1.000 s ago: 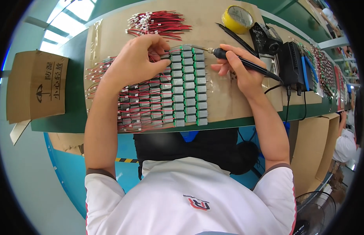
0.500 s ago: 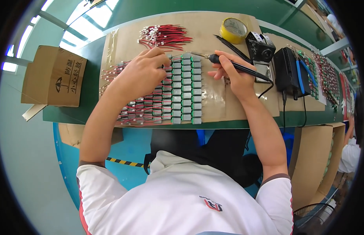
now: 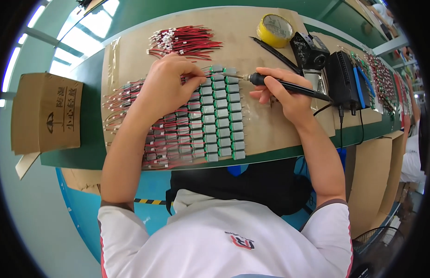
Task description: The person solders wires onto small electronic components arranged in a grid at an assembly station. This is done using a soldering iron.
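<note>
My right hand [image 3: 291,99] holds a black soldering iron [image 3: 298,88] like a pen. Its metal tip reaches left to the top row of small grey blocks with green ends [image 3: 222,113], close to my left fingertips. The fingers of my left hand [image 3: 166,85] are pinched at the top left of these blocks, on what appears to be a thin red wire; the fingers partly hide it. The blocks lie in tight columns, and many on the left have red wires with white connectors [image 3: 124,99]. My left hand and forearm cover some of them.
A bundle of red wires with white plugs [image 3: 185,41] lies at the back of the brown cardboard sheet [image 3: 243,41]. Yellow tape [image 3: 274,31], a black pen-like tool [image 3: 276,54], a black soldering stand [image 3: 310,48] and a black box [image 3: 347,81] stand right. A carton [image 3: 46,113] is left.
The soldering iron's tip has come down onto the top row of blocks. My left fingers have moved to meet it there. The whole view has shifted and tilted slightly.
</note>
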A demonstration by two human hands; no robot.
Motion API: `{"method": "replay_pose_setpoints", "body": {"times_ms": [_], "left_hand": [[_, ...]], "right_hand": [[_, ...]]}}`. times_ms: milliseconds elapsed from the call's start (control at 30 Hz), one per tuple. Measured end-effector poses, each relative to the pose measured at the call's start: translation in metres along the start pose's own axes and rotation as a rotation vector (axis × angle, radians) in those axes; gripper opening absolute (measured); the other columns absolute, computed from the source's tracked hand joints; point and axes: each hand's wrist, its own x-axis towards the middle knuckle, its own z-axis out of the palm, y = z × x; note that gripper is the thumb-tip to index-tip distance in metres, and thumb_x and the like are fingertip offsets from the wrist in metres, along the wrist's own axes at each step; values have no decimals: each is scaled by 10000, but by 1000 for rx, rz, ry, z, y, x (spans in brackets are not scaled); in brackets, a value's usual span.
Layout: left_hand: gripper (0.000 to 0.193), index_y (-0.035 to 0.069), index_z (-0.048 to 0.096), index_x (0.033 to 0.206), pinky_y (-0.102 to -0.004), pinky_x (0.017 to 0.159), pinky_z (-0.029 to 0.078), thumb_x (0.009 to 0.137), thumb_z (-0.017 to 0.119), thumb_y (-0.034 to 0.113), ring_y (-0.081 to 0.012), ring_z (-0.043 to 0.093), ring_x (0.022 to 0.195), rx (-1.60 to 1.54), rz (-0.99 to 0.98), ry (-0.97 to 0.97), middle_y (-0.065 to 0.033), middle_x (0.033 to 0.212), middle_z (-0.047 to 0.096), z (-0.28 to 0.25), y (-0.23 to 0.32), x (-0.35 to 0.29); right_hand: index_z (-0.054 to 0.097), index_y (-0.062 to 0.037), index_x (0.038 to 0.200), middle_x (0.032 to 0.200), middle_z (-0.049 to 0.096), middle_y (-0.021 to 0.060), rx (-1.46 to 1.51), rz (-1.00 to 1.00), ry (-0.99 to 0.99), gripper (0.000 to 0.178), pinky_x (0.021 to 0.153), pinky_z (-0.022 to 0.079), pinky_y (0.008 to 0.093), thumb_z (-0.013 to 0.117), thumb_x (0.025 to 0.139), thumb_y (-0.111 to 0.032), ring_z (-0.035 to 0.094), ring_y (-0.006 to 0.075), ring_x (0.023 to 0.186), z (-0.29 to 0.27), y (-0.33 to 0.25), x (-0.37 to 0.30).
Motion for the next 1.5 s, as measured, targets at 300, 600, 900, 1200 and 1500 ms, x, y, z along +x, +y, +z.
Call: {"method": "replay_pose_setpoints", "body": {"times_ms": [300, 600, 900, 1200, 1500], "left_hand": [[100, 0, 685, 819, -436, 848, 532, 820, 764, 60, -336, 643, 924, -48, 89, 76, -119, 868, 675, 12, -10, -6], [114, -14, 667, 845, -399, 835, 522, 818, 770, 29, -293, 631, 919, -12, 126, 81, -97, 915, 654, 13, -14, -8], [121, -21, 660, 850, -386, 824, 522, 814, 768, 20, -290, 635, 902, 9, 129, 105, -102, 895, 639, 16, -12, -7], [106, -21, 691, 798, -444, 897, 545, 796, 744, 70, -346, 659, 970, 31, 110, 116, -149, 946, 699, 19, -11, -5], [94, -21, 694, 787, -448, 886, 548, 798, 732, 64, -345, 659, 958, 42, 103, 120, -145, 926, 696, 20, -9, -5]], "right_hand": [[666, 137, 1329, 1034, 758, 202, -67, 64, -34, 327, 849, 682, 473, 572, 1070, -38, 716, 204, 719, -9, 3, -2], [723, 112, 1269, 1009, 755, 174, -75, 59, -64, 275, 781, 662, 312, 626, 1022, 40, 773, 190, 782, -4, 0, -1], [737, 95, 1260, 1006, 766, 158, -106, 81, -68, 272, 738, 639, 268, 643, 1011, 43, 778, 172, 800, -3, -3, 0], [685, 135, 1312, 1007, 743, 176, -212, 49, -122, 320, 745, 640, 314, 577, 1034, 18, 759, 213, 780, -3, -6, 1], [688, 130, 1313, 1028, 753, 186, -220, 53, -121, 317, 713, 612, 288, 580, 1037, 18, 778, 230, 825, -5, -4, 0]]}}
